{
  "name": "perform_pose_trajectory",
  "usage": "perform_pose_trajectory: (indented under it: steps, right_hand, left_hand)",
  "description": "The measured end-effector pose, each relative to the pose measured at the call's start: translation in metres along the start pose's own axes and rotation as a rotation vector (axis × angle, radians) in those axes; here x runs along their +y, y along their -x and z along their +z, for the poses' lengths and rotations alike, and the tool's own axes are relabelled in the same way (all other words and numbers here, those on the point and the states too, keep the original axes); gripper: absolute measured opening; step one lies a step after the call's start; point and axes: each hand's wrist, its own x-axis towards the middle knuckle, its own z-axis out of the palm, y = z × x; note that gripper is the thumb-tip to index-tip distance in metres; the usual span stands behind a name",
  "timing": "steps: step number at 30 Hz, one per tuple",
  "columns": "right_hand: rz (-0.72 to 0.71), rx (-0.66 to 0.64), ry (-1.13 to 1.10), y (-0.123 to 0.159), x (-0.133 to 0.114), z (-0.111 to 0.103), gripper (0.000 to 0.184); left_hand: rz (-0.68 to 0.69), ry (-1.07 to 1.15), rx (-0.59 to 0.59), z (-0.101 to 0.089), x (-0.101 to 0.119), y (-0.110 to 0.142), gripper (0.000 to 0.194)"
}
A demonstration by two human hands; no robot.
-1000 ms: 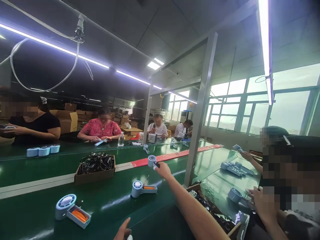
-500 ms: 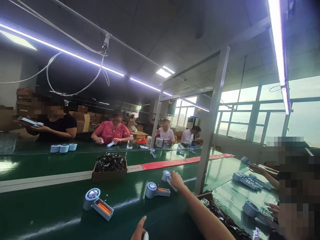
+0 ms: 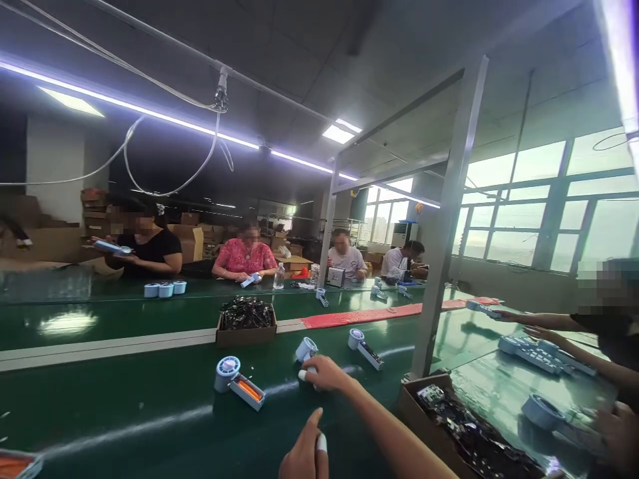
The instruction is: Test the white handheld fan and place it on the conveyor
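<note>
My right hand (image 3: 325, 374) reaches over the belt with its fingers closed at a light-blue handheld fan (image 3: 306, 348). That fan's head is tilted, and most of its handle is hidden behind the hand. My left hand (image 3: 305, 451) is low in the view, its fingers apart and nothing visible in them. White covers show on fingertips of both hands. To the left lies another fan (image 3: 228, 374), its handle uncovered and orange inside. Beyond my right hand, a third fan (image 3: 356, 338) has dark parts in its open handle.
A carton of black pieces (image 3: 246, 336) stands beside the red strip (image 3: 362, 317). A second carton (image 3: 408, 394) sits right of my forearm, near a metal post (image 3: 446, 226). Co-workers handle fans across the belt and at right. An orange-filled handle (image 3: 20, 464) shows at lower left.
My right hand has moved from the far fan to the middle one, which is now tilted. The far fan's handle is uncovered. My left hand shows more, and the view has swung left.
</note>
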Motion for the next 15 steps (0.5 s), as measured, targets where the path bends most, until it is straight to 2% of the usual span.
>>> perform_pose_trajectory:
  steps: [4,8,11,13,15]
  right_hand:
    - [-0.037,-0.018,-0.091,-0.033,-0.081,0.032,0.036]
    - [0.029,-0.010,-0.082,-0.041,-0.144,0.048,0.037]
    - [0.079,-0.003,-0.077,-0.035,-0.159,0.041,0.033]
    - [0.097,-0.010,-0.095,-0.023,-0.152,0.032,0.028]
    - [0.120,-0.006,-0.118,0.002,-0.137,0.023,0.022]
  left_hand:
    - [0.064,0.008,0.124,-0.009,-0.005,0.002,0.053]
    - [0.060,-0.004,0.247,-0.024,-0.011,0.003,0.046]
    - [0.063,-0.001,0.305,-0.030,-0.011,0.003,0.041]
    - [0.077,0.015,0.323,-0.030,-0.010,0.004,0.038]
    - [0.106,0.016,0.363,-0.027,-0.008,0.006,0.035]
